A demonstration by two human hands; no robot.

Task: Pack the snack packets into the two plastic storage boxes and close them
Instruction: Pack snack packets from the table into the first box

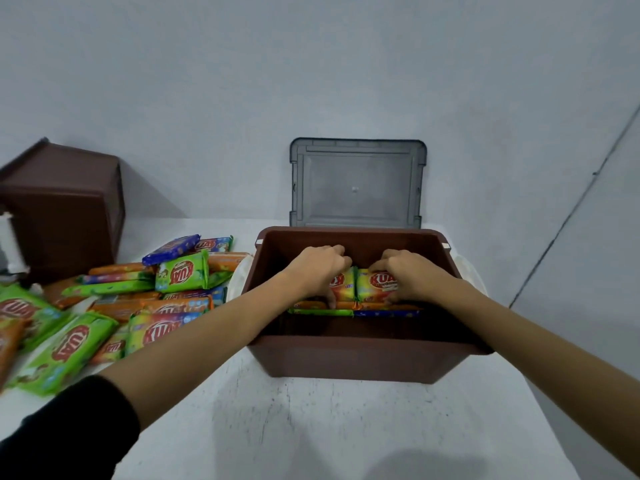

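Reaching into the open box (346,358), the left hand (320,268) grips a packet (343,286) and the right hand (405,271) grips a second packet (374,287) just beside it; loose packets (104,306) lie on the worktop (311,427).

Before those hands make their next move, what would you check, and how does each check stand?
1. Box open: ok. The grey lid stands upright behind the near box.
2. Grip: ok. The left hand holds an orange-green packet and the right hand holds a second packet, both inside the near box.
3. Room left: ok. The box walls rise well above the packets lying at the bottom.
4. Everything packed: not ok. A pile of packets lies on the table.
5. Other box ready: cannot tell. The far box sits tilted at the left with its opening hidden.
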